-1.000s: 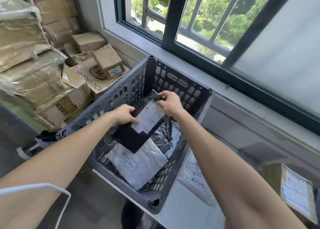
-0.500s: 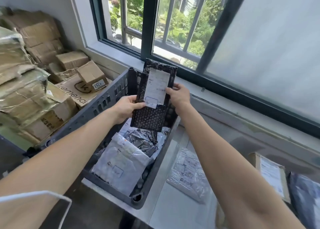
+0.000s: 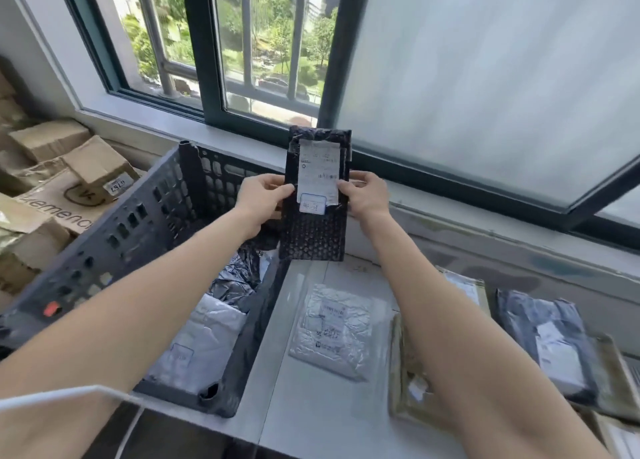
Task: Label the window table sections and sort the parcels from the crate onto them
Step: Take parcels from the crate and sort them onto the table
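Observation:
I hold a black bubble-wrap parcel (image 3: 313, 231) with a white shipping label upright above the crate's far right corner. My left hand (image 3: 262, 198) pinches its left edge and my right hand (image 3: 363, 195) pinches its right edge. The dark grey slatted crate (image 3: 138, 226) stands at the left end of the white window table (image 3: 311, 410) and holds white and silver-black bagged parcels (image 3: 204, 337). On the table lie a clear-wrapped parcel (image 3: 334, 330), a brown padded envelope (image 3: 408, 382) under my right forearm, and a dark bagged parcel (image 3: 547, 337).
Cardboard boxes (image 3: 86, 171) are stacked on the left beside the crate. The window frame and sill (image 3: 242, 119) run along the far side of the table. A white wire (image 3: 69, 394) curves across the lower left.
Both hands have lifted the black parcel out of the crate, turned it upright and carried it right toward the table. My view has swung right, showing more table parcels.

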### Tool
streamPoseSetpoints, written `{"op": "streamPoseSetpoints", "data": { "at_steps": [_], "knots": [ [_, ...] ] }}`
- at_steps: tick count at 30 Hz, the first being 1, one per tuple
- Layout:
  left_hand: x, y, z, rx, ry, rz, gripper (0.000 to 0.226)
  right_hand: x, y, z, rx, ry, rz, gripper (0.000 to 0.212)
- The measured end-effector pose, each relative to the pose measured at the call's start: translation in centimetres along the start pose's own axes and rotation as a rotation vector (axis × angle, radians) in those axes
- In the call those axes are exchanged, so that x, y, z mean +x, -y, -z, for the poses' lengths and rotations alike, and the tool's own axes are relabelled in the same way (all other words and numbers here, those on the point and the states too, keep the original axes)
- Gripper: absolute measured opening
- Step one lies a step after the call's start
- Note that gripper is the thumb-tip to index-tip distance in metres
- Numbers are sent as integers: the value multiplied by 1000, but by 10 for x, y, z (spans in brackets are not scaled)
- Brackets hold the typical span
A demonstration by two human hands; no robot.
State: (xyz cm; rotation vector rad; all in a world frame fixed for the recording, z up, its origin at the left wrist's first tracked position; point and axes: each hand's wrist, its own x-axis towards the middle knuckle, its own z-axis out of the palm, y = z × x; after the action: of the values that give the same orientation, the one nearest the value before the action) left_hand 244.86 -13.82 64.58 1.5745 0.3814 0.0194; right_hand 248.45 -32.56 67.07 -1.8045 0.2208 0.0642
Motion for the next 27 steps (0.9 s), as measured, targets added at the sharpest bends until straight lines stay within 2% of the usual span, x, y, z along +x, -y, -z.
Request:
{"op": "streamPoseSetpoints", "data": {
  "at_steps": [2,5,10,15,19,25,27],
  "knots": [
    [0,5,-24,58,-2,-8,20,3,-15,22,3,-62,-49,30],
    [-4,22,-59,204,-19,-9,22,4,-48,50,-130,-130,-101,27],
    [-13,72,-105,470,-6,34,27,-4,-114,76,-326,-142,-215,28],
    [-25,116,-127,448,-4,141,35,-12,-168,83,-353,-85,-322,42],
    [-33,150,-136,496,7,211,14,-20,-204,74,-354,-32,-426,47],
    [-48,194,-131,645,179,370,10,-41,-252,65,-395,64,-574,48],
    [-53,199,-127,669,189,411,17,-46,-258,63,-382,117,-625,50]
  ]
}}
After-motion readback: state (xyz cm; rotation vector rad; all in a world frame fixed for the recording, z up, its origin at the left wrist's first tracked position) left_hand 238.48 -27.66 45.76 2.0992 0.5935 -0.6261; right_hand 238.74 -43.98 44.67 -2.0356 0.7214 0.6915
